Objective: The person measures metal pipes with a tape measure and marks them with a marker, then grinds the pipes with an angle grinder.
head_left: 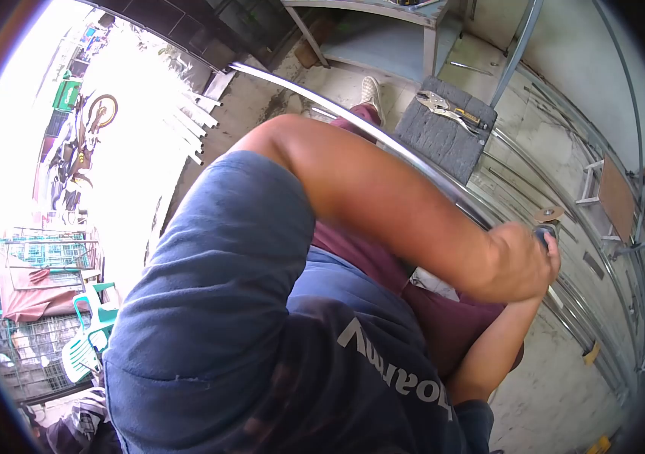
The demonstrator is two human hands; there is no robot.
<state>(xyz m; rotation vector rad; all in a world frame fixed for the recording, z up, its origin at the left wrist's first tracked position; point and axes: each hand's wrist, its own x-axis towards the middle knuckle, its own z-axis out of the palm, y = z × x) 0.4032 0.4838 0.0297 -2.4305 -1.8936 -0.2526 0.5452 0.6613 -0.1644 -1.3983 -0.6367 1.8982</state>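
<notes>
My left hand point(517, 261), at the end of an arm reaching across my body, is closed with its back towards me, and its grip is hidden. Behind it my right hand point(554, 256) shows only a few curled fingers, wrapped against a dark power tool that looks like an angle grinder point(544, 231). A round brown disc point(548, 214) shows just beyond the tool. Under my left forearm runs a long shiny metal tube point(421, 160), which slants from the upper left down to my hands.
Locking pliers point(447, 110) lie on a grey stool point(436, 144) beyond the tube. Several metal tubes and rods point(602, 250) lie on the floor at the right. A metal table point(372, 15) stands at the back. Wire cages point(35, 265) and a teal plastic chair point(88, 340) are at the left.
</notes>
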